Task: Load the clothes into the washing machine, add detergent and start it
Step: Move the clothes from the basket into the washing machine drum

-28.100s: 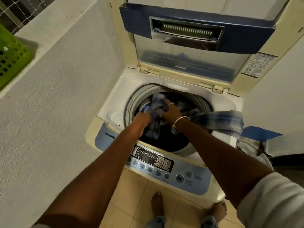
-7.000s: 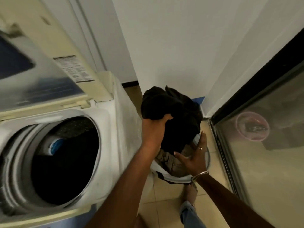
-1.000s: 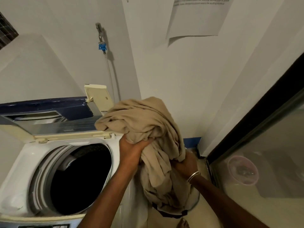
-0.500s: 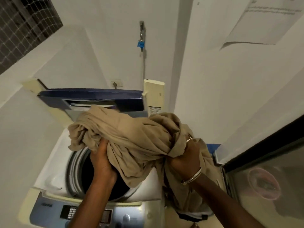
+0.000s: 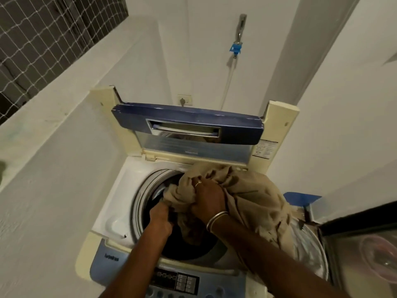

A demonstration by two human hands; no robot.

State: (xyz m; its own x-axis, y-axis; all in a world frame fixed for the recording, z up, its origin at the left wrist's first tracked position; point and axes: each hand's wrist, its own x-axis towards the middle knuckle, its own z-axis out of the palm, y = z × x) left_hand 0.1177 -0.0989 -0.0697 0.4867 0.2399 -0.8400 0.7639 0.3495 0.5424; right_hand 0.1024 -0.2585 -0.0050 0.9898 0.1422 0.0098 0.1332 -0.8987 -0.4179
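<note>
Half a second back the beige garment was bunched up above the opening; now it has dropped, its leading end pushed down into the drum while much of the cloth trails over the right rim and hangs down the machine's side toward the laundry basket on the floor. Both hands are closed on it: the left hand sits low inside the opening, fingers curled around the front fold, and the right hand, with a ring and a bangle at the wrist, grips a gathered bunch just above the rim. To my eye, loading is the step in hand, and doing it well means feeding the cloth in hand over hand, so the draped tail is drawn up and over the rim rather than left hanging where the lid would catch it. Spreading it loosely around the drum, not as one tight ball, should help it wash evenly. That lid stands upright behind the washing machine; the control panel lies untouched nearest the person. No detergent is visible from here.
</note>
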